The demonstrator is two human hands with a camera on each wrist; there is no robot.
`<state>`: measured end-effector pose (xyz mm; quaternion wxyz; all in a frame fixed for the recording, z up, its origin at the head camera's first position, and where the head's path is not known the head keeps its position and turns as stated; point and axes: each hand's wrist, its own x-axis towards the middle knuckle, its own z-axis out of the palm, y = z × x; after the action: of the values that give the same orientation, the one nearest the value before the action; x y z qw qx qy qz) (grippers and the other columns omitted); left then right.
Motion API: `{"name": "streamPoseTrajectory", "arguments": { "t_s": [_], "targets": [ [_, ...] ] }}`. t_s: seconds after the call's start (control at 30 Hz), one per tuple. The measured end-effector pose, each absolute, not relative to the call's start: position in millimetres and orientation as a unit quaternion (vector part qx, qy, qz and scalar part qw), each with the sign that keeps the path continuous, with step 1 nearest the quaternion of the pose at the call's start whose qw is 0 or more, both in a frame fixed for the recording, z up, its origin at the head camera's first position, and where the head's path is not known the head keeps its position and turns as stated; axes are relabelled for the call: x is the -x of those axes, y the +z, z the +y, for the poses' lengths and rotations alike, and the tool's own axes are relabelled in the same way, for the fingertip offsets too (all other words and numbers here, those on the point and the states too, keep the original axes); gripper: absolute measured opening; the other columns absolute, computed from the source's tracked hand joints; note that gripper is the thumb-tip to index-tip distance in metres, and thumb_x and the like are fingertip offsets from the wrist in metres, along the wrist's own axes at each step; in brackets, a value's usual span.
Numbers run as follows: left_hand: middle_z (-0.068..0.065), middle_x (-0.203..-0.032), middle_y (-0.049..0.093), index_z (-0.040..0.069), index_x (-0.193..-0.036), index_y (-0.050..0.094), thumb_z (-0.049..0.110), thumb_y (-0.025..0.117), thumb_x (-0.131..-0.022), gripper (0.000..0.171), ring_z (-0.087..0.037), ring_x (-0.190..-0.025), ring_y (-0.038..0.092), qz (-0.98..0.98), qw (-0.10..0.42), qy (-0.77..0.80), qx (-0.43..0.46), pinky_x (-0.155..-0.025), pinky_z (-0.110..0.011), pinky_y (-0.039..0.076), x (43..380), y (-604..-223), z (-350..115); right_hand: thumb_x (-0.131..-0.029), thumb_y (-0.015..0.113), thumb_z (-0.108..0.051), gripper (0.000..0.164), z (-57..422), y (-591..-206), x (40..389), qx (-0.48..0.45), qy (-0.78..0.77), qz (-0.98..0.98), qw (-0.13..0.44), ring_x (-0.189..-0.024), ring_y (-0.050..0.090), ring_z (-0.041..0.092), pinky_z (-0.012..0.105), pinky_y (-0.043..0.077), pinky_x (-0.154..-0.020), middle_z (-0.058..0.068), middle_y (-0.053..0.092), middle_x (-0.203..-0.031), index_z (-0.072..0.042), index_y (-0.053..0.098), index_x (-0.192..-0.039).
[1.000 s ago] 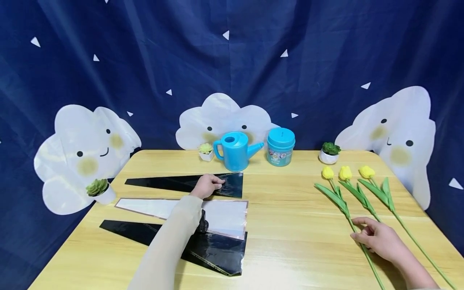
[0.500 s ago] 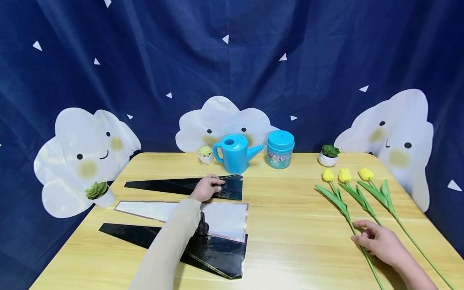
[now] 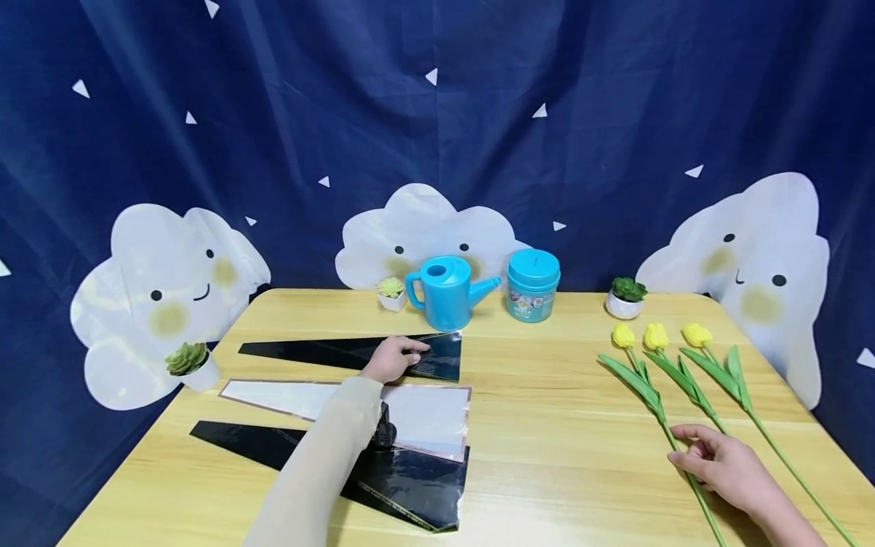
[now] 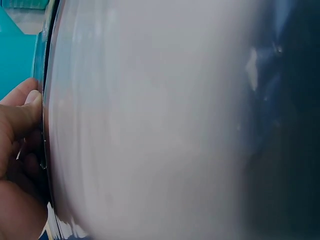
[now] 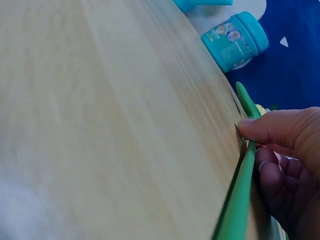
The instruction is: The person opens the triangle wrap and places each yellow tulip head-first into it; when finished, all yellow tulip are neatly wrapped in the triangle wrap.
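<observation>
My left hand (image 3: 391,359) rests on the farthest black wrapping sheet (image 3: 301,349), its fingers reaching toward the sheet's wide right end. In the left wrist view, the thumb and index finger (image 4: 22,107) lie close together. A white sheet with a brownish border (image 3: 431,414) lies under my forearm, and another black sheet (image 3: 413,479) is nearest me. On the right, my right hand (image 3: 728,467) pinches the green stem of the leftmost yellow tulip (image 3: 623,336) between thumb and fingers. Two more yellow tulips (image 3: 655,336) (image 3: 697,334) lie beside it, blooms pointing away from me.
Along the back edge stand a small pale succulent (image 3: 392,294), a blue watering can (image 3: 446,294), a teal lidded tub (image 3: 533,287) and a dark green succulent (image 3: 626,298). Another potted succulent (image 3: 194,366) is at the left edge. A blue cloud-print curtain (image 3: 437,114) hangs behind the wooden table (image 3: 547,425).
The head view has shifted slightly. Both hands stay in place, the left on the far black sheet and the right at the tulip stem.
</observation>
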<state>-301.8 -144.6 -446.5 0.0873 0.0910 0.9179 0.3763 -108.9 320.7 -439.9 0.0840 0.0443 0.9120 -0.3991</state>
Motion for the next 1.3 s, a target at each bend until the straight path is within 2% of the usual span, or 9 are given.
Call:
{"name": "streamPoseTrajectory", "arguments": {
  "t_s": [0.07,0.13,0.27,0.4,0.5,0.57,0.8,1.03,1.3],
  "targets": [
    [-0.006,-0.118,0.062,0.019,-0.114,0.067,0.007,0.057,-0.091,0.028,-0.022,-0.103,0.057,0.921,0.087,0.367,-0.092,-0.081,-0.036,0.046,302,-446,-143,-0.087,0.065,-0.025,0.054,321,-439,110,-0.041,-0.395,0.914,0.082,-0.054,0.046,0.007,0.024,0.043,-0.049,0.001,0.051,-0.073,0.009,0.046,-0.125],
    [-0.006,-0.121,0.060,0.020,-0.115,0.066,0.007,0.056,-0.092,0.028,-0.019,-0.084,0.059,0.925,0.085,0.358,-0.095,-0.074,-0.033,0.045,303,-446,-142,-0.087,0.064,-0.025,0.054,322,-438,110,-0.039,-0.391,0.916,0.082,-0.054,0.046,0.008,0.024,0.043,-0.049,0.002,0.052,-0.073,0.010,0.046,-0.125],
    [-0.007,-0.124,0.059,0.021,-0.117,0.065,0.005,0.052,-0.094,0.031,-0.016,-0.060,0.046,0.928,0.090,0.347,-0.102,-0.064,-0.031,0.040,304,-447,-139,-0.088,0.063,-0.024,0.053,321,-436,109,-0.036,-0.393,0.915,0.086,-0.055,0.046,0.008,0.024,0.043,-0.050,0.002,0.051,-0.073,0.010,0.046,-0.125],
    [-0.008,-0.127,0.057,0.021,-0.116,0.066,0.001,0.048,-0.094,0.035,-0.020,-0.086,0.058,0.934,0.083,0.330,-0.111,-0.067,-0.032,0.040,304,-448,-136,-0.088,0.063,-0.024,0.052,323,-438,107,-0.034,-0.400,0.912,0.087,-0.054,0.046,0.007,0.024,0.043,-0.049,0.000,0.051,-0.071,0.010,0.045,-0.124],
    [-0.006,-0.127,0.057,0.021,-0.117,0.065,-0.002,0.046,-0.094,0.038,-0.025,-0.112,0.055,0.939,0.078,0.313,-0.122,-0.076,-0.033,0.045,305,-449,-135,-0.088,0.063,-0.022,0.052,324,-440,107,-0.035,-0.411,0.907,0.087,-0.054,0.046,0.007,0.024,0.043,-0.050,0.000,0.051,-0.071,0.011,0.045,-0.124],
    [-0.005,-0.125,0.058,0.019,-0.117,0.065,-0.005,0.044,-0.093,0.040,-0.026,-0.117,0.052,0.940,0.074,0.309,-0.126,-0.085,-0.037,0.047,306,-450,-136,-0.089,0.062,-0.020,0.052,324,-442,107,-0.032,-0.418,0.903,0.088,-0.054,0.046,0.007,0.025,0.043,-0.050,0.000,0.051,-0.071,0.012,0.044,-0.124],
    [-0.005,-0.100,0.061,0.016,-0.107,0.070,-0.006,0.046,-0.092,0.036,-0.026,-0.100,0.057,0.934,0.039,0.330,-0.129,-0.090,-0.043,0.046,308,-455,-142,-0.089,0.062,-0.017,0.051,325,-443,108,-0.030,-0.429,0.899,0.084,-0.055,0.047,0.007,0.025,0.045,-0.051,0.000,0.050,-0.071,0.014,0.043,-0.124],
    [-0.003,-0.097,0.064,0.015,-0.088,0.065,0.005,0.054,-0.093,0.015,-0.021,-0.087,0.058,0.933,0.027,0.340,-0.114,-0.080,-0.038,0.047,308,-460,-144,-0.092,0.056,-0.013,0.048,326,-438,109,-0.037,-0.453,0.886,0.098,-0.056,0.046,0.008,0.026,0.045,-0.051,0.000,0.047,-0.069,0.017,0.039,-0.125],
    [-0.002,-0.082,0.057,0.012,-0.082,0.057,0.003,0.051,-0.094,0.015,-0.020,-0.077,0.049,0.942,0.029,0.312,-0.121,-0.073,-0.034,0.042,308,-454,-141,-0.093,0.052,-0.007,0.039,312,-437,123,-0.038,-0.513,0.857,0.020,-0.054,0.046,0.007,0.025,0.044,-0.048,-0.003,0.052,-0.072,0.017,0.040,-0.122]
  ]
}}
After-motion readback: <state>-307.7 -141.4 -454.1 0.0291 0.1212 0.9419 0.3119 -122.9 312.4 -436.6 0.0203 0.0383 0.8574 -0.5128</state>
